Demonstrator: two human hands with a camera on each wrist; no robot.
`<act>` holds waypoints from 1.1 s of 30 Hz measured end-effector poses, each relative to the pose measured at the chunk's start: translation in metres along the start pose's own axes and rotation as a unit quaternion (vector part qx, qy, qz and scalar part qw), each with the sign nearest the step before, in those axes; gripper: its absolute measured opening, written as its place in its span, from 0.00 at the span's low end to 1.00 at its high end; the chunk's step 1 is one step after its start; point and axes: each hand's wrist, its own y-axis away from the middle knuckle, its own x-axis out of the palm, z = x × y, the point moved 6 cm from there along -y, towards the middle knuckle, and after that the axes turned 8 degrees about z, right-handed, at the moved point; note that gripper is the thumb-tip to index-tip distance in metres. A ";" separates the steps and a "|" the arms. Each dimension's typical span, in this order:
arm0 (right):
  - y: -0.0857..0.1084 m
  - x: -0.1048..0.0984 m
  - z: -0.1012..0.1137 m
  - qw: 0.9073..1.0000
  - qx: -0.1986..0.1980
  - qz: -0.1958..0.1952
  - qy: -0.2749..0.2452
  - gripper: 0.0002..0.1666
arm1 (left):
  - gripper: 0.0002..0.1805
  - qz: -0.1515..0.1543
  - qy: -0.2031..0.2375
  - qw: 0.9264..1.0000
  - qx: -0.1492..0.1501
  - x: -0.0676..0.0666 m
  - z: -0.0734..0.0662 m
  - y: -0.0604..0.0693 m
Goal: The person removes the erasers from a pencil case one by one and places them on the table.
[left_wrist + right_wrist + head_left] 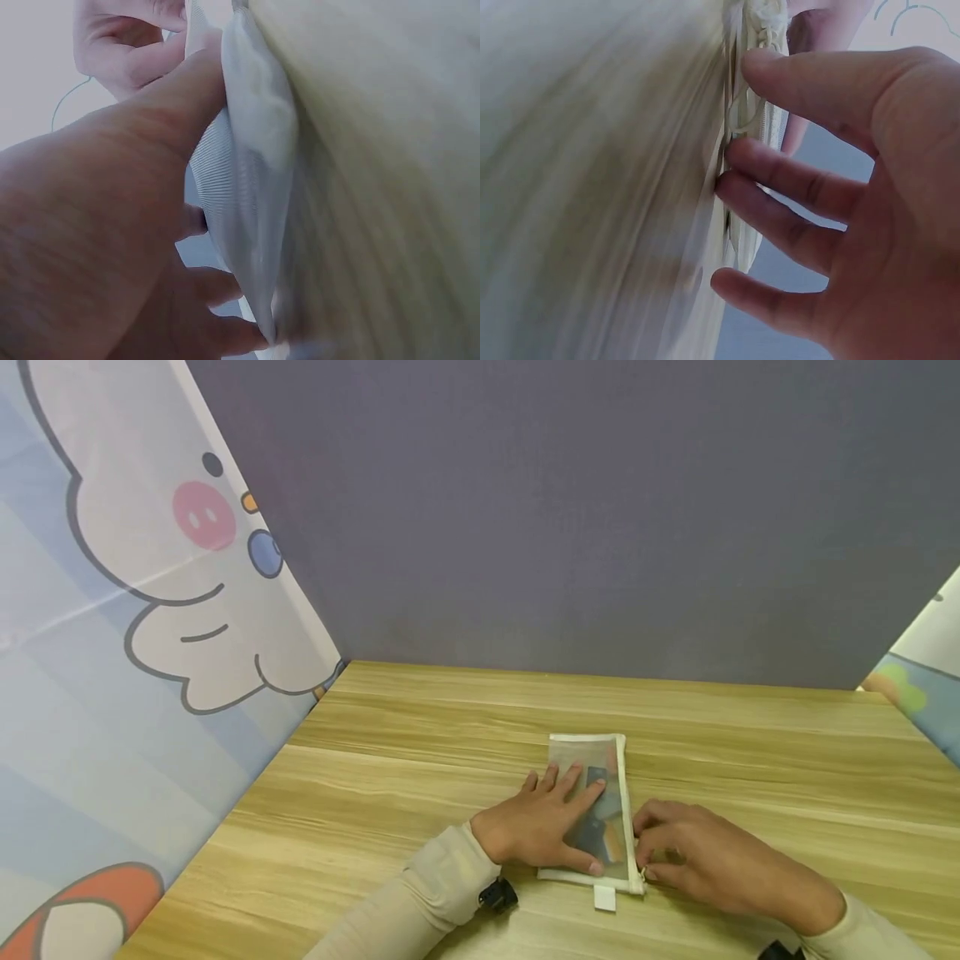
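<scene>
A translucent mesh zip pouch with white edging lies on the wooden table, dark blue and orange contents showing through it. My left hand rests on the pouch with spread fingers; in the left wrist view the pouch's near edge bulges up beside the thumb. By the lower right corner is my right hand, its thumb touching the zipper end. A thin cord loop on the zipper hangs between that thumb and the bent fingers. In the right wrist view thumb and fingertips stand apart.
The wooden table ends at a grey panel behind. A cartoon-printed sheet stands along the left side, and another printed sheet is at the right. A white tag sticks out from the pouch's near edge.
</scene>
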 end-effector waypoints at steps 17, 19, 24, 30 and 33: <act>0.000 0.001 0.002 0.999 0.029 -0.020 0.008 0.16 | 0.57 -0.003 -0.019 1.000 -0.014 0.004 -0.004 0.001; 0.000 0.001 0.002 0.999 0.034 -0.023 0.008 0.17 | 0.57 -0.003 -0.018 1.000 -0.015 0.004 -0.004 0.002; -0.003 0.000 0.002 0.999 0.048 -0.021 0.009 0.17 | 0.57 0.000 -0.012 1.000 -0.017 0.004 -0.003 0.003; -0.006 -0.001 0.003 0.998 0.064 -0.003 0.002 0.16 | 0.57 0.002 -0.008 1.000 -0.018 0.004 -0.002 0.004; -0.007 -0.002 0.005 0.998 0.060 -0.001 -0.005 0.16 | 0.57 0.001 -0.007 1.000 -0.016 0.003 -0.003 0.005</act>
